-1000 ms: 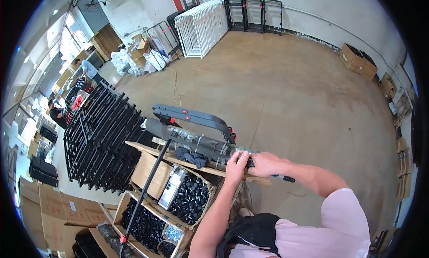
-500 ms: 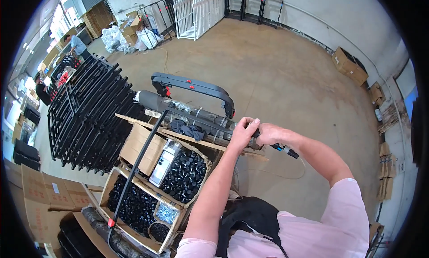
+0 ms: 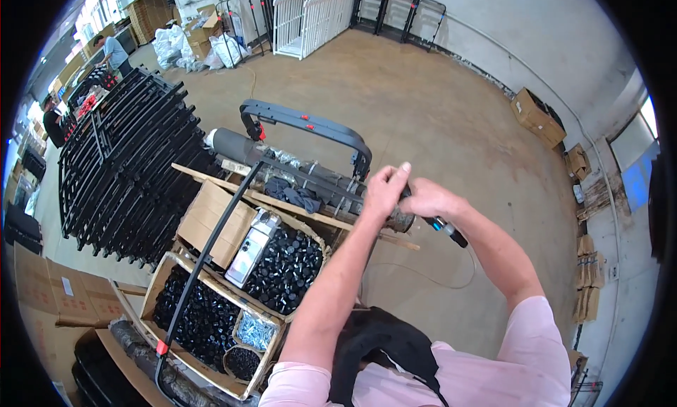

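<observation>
My left hand (image 3: 384, 193) is closed at the right end of a black tubular frame (image 3: 215, 232), its thumb pointing up. The bent frame lies over a grey padded rail (image 3: 236, 146) and reaches down past the parts boxes. Right beside it, my right hand (image 3: 431, 198) is wrapped round a dark pen-shaped power screwdriver (image 3: 450, 231) with a blue ring; its back end sticks out below the hand. The tool's tip and the frame's end are hidden between my hands. A second black frame (image 3: 310, 121) with red clips stands across the rail just beyond.
Left of my arm, boxes hold black plastic caps (image 3: 285, 271), black fittings (image 3: 190, 308) and small silvery screws (image 3: 255, 331). A tall stack of black frames (image 3: 127, 171) rises at the left. A thin hose (image 3: 451, 287) loops over the floor. Two people work far left.
The whole view has shifted slightly, so the scene sits further left and higher. Both hands stay together at the frame's end, with the screwdriver still in the right one.
</observation>
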Action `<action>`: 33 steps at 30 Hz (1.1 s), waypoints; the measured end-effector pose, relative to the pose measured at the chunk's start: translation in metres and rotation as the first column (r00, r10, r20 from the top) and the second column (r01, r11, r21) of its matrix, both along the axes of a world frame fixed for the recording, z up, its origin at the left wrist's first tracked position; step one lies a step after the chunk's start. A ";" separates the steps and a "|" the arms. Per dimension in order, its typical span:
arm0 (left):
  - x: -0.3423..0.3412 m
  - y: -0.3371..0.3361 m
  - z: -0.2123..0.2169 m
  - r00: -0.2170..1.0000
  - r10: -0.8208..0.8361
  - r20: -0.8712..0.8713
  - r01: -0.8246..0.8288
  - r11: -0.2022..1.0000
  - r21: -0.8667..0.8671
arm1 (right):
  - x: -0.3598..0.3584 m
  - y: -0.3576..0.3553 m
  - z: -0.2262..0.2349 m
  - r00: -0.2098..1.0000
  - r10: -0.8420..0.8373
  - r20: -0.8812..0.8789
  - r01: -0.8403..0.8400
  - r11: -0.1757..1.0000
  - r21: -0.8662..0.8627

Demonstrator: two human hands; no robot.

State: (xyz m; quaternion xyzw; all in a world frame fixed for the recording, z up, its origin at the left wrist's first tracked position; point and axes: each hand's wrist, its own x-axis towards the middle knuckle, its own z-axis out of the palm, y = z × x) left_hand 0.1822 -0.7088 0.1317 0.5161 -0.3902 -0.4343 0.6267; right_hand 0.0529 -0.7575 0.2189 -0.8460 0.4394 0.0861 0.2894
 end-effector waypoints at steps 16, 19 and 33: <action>0.309 -0.006 -0.024 0.831 0.548 -0.100 -0.550 0.835 0.006 | 0.343 -0.047 -0.018 0.927 0.369 0.061 -0.370 0.929 0.004; 0.336 -0.017 -0.021 0.816 0.555 -0.162 -0.558 0.830 0.031 | 0.382 -0.061 -0.028 0.926 0.377 0.025 -0.377 0.926 0.009; 0.369 -0.032 -0.045 0.772 0.611 -0.178 -0.604 0.791 0.094 | 0.425 -0.083 -0.044 0.874 0.485 -0.028 -0.482 0.873 0.065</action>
